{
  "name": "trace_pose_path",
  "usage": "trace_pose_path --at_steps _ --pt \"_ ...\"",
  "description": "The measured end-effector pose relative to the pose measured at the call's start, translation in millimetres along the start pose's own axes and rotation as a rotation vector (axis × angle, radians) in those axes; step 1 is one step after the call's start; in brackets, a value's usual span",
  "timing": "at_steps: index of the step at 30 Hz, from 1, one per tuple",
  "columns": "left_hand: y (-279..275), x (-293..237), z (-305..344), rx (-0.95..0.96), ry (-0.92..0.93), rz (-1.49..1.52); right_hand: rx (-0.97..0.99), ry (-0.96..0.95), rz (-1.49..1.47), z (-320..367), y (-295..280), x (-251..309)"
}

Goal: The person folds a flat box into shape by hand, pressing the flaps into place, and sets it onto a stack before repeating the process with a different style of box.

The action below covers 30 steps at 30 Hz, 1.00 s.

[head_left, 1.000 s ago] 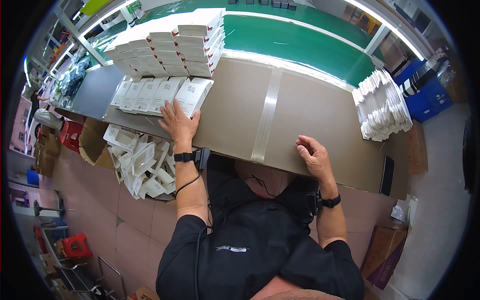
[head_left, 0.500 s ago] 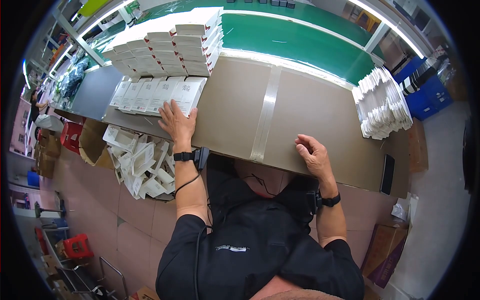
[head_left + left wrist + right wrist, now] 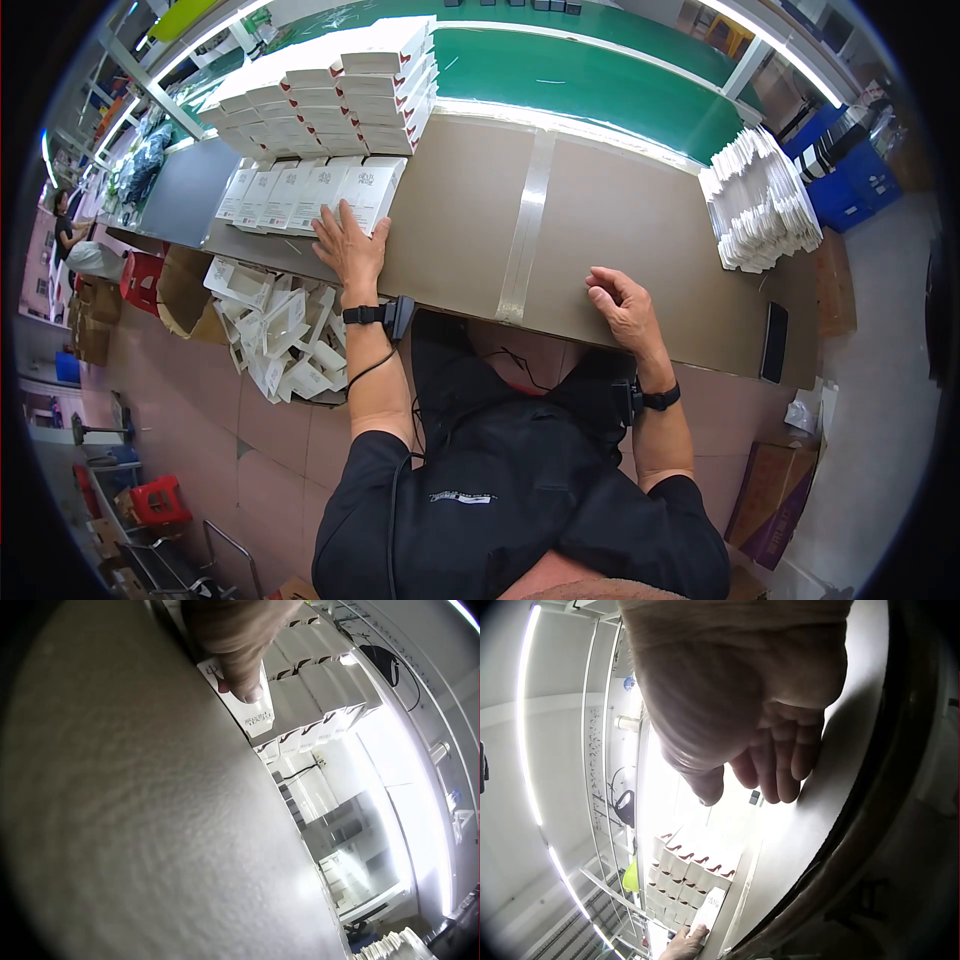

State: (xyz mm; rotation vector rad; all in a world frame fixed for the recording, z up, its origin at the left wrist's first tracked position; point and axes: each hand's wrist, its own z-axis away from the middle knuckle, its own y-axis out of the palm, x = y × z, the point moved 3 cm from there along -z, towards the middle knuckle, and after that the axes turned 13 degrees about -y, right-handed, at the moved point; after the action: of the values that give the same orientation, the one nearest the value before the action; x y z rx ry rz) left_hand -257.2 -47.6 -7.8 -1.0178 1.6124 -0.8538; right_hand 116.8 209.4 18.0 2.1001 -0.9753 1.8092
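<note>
My left hand (image 3: pixel 348 248) lies with extended fingers on the near end of a white printed box (image 3: pixel 371 187), the rightmost in a front row. In the left wrist view the thumb (image 3: pixel 244 679) presses along that box's side. More flat white boxes (image 3: pixel 283 195) line up leftward, side by side. Behind them rises a tall stack of white boxes (image 3: pixel 335 95) with red marks on their ends. My right hand (image 3: pixel 626 312) rests near the table's front edge, fingers loosely bent, holding nothing.
A brown-topped table (image 3: pixel 470 210) has a strip of clear tape across it. Folded white cartons (image 3: pixel 762 205) stand in a bundle at the right, near a black phone (image 3: pixel 773 343). Below the left edge sits a pile of white trays (image 3: pixel 275 325). Behind runs a green surface (image 3: pixel 580 90).
My left hand has slid the rightmost box leftward, straightening it against its neighbour in the row. The right hand has stayed almost in place. At far left, a seated person has come more into view.
</note>
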Motion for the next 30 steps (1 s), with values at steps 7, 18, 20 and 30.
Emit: trace_pose_path --at_steps 7,18,20,30 --pt "6.2 2.0 -2.3 -0.048 0.066 -0.015 -0.023 -0.011 0.043 -0.6 -7.1 5.7" --pt "-11.6 -28.6 46.5 -0.148 0.247 0.217 -0.142 -0.087 0.234 -11.9 -89.3 32.8" --pt "-16.3 -42.3 68.8 -0.116 0.356 0.342 -0.230 -0.093 0.274 -13.9 -115.4 43.2" --pt "-9.0 -68.0 124.3 0.055 0.484 0.369 -0.901 -0.216 0.681 -17.1 -285.3 64.9"
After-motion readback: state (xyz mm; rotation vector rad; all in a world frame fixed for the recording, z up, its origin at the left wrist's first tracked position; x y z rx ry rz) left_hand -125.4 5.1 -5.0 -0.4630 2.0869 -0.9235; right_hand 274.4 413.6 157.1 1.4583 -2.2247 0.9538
